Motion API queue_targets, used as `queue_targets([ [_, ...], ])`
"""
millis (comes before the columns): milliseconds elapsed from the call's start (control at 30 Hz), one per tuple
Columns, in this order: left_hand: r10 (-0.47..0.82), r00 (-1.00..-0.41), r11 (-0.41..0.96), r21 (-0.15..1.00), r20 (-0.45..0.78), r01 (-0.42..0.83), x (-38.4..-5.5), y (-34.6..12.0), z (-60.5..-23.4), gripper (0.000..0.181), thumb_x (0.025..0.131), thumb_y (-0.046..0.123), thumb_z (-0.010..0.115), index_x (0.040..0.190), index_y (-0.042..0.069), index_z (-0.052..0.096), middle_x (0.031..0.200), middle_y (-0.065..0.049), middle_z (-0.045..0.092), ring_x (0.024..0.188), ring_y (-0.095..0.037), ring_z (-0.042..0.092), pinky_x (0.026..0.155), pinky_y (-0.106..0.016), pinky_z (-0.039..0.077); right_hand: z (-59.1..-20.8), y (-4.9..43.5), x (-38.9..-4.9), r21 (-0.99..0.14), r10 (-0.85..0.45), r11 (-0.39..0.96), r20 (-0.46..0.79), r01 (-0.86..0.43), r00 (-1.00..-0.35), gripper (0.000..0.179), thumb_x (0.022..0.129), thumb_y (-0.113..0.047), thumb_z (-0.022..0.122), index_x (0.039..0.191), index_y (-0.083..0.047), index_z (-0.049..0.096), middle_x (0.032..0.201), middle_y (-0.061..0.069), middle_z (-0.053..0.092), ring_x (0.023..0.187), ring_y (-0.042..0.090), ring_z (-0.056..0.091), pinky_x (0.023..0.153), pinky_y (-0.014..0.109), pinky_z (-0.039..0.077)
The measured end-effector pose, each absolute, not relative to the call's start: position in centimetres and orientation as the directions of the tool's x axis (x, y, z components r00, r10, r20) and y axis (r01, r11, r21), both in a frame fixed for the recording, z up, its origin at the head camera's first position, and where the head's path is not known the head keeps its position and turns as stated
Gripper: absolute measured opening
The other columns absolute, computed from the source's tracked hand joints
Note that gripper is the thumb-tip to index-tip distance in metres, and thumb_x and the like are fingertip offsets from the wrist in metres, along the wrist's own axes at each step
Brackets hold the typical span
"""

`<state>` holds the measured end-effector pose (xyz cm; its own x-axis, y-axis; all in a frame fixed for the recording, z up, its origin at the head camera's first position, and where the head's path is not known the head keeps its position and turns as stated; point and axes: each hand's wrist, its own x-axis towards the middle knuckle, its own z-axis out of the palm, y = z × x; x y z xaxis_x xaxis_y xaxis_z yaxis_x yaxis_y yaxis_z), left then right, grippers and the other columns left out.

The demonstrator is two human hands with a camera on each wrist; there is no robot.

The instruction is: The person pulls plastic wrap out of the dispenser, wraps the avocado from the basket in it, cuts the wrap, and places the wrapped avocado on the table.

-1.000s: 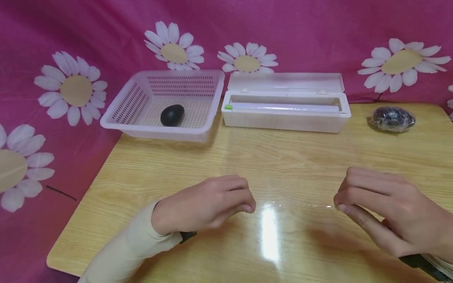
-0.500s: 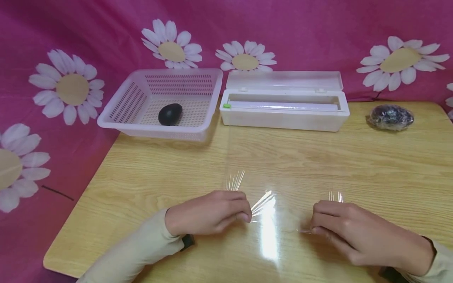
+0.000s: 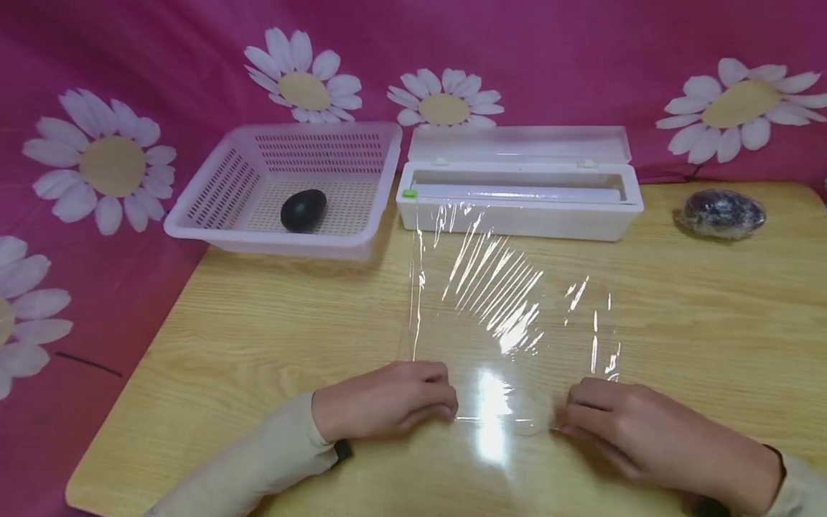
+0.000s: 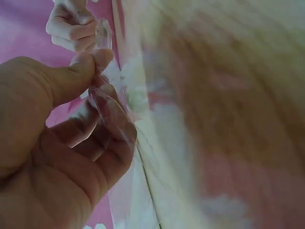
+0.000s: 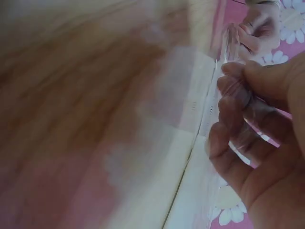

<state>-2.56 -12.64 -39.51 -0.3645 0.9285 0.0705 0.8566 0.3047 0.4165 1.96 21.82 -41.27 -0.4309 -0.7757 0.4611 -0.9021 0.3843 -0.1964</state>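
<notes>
A sheet of clear cling film (image 3: 510, 301) stretches from the roll (image 3: 517, 192) in a white dispenser box (image 3: 517, 219) toward the front of the table. My left hand (image 3: 390, 398) pinches its near left corner between thumb and forefinger; the left wrist view shows film bunched against the fingers (image 4: 112, 114). At the near right corner, my right hand (image 3: 652, 434) pinches the film too, with film lying over its fingers (image 5: 233, 109) in the right wrist view. Shiny diagonal wrinkles cross the sheet.
A pale pink slotted basket (image 3: 271, 240) stands back left with a black egg-shaped object (image 3: 304, 210) inside. The dispenser's lid (image 3: 517, 143) stands raised. A dark object wrapped in film (image 3: 722, 213) lies at the back right. A flowered pink cloth (image 3: 543, 57) hangs behind the wooden table (image 3: 245, 323).
Both hands have come nearer the front edge, the right one also moving left. The film between them and the box now shows taut, with bright wrinkles.
</notes>
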Motion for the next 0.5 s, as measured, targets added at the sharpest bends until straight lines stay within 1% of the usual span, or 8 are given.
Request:
queue_targets([
  [67,0.933,-0.350,0.295,0.375,0.084,0.879,-2.4,-12.6,-39.8,0.013,0.106,0.022,0.058,0.101,0.017,0.070,0.086,0.007,0.060,0.081,-0.002,0.056,0.081,-0.009,0.049,-41.4,21.8,2.2,-0.167,-0.774,0.408,0.458,-0.898,-0.437,0.039,0.112,-0.032,0.038,0.102,-0.020,0.074,0.097,-0.014,0.062,0.085,-0.001,0.061,0.074,0.015,0.052],
  [133,0.932,-0.351,0.302,0.340,0.091,0.891,-2.2,-12.6,-40.0,0.012,0.105,0.022,0.060,0.100,0.018,0.070,0.084,0.007,0.060,0.082,-0.004,0.057,0.081,-0.011,0.050,-41.5,21.7,2.5,-0.142,-0.775,0.427,0.452,-0.893,-0.442,0.043,0.113,-0.032,0.034,0.102,-0.021,0.074,0.098,-0.014,0.063,0.086,-0.001,0.062,0.075,0.016,0.053],
  [200,0.928,-0.361,0.317,0.310,0.094,0.896,-2.0,-12.6,-40.0,0.011,0.104,0.023,0.061,0.099,0.018,0.070,0.083,0.008,0.060,0.081,-0.005,0.058,0.081,-0.013,0.050,-41.5,21.6,2.7,-0.127,-0.776,0.442,0.443,-0.888,-0.450,0.047,0.114,-0.031,0.030,0.101,-0.021,0.074,0.098,-0.015,0.063,0.087,-0.001,0.062,0.075,0.017,0.053],
  [333,0.914,-0.394,0.358,0.265,0.096,0.895,-1.6,-12.6,-40.1,0.010,0.104,0.025,0.062,0.099,0.021,0.069,0.082,0.010,0.061,0.082,-0.005,0.060,0.079,-0.018,0.046,-41.4,21.6,2.9,-0.130,-0.781,0.456,0.416,-0.880,-0.466,0.049,0.114,-0.032,0.028,0.101,-0.022,0.075,0.099,-0.016,0.063,0.088,-0.002,0.062,0.075,0.016,0.052],
  [400,0.912,-0.399,0.365,0.255,0.095,0.895,-1.4,-12.6,-40.2,0.010,0.104,0.024,0.062,0.099,0.020,0.069,0.083,0.010,0.062,0.083,-0.005,0.061,0.080,-0.017,0.046,-41.5,21.5,3.0,-0.121,-0.786,0.461,0.404,-0.879,-0.468,0.050,0.114,-0.033,0.027,0.100,-0.022,0.075,0.099,-0.017,0.063,0.088,-0.003,0.061,0.075,0.016,0.052],
  [500,0.910,-0.407,0.371,0.276,0.084,0.887,-1.3,-12.6,-40.3,0.011,0.105,0.022,0.060,0.100,0.019,0.070,0.085,0.009,0.063,0.084,-0.005,0.060,0.082,-0.015,0.051,-41.6,21.5,3.0,-0.103,-0.794,0.467,0.389,-0.878,-0.468,0.053,0.114,-0.032,0.025,0.100,-0.023,0.075,0.098,-0.017,0.062,0.087,-0.003,0.060,0.074,0.016,0.051],
])
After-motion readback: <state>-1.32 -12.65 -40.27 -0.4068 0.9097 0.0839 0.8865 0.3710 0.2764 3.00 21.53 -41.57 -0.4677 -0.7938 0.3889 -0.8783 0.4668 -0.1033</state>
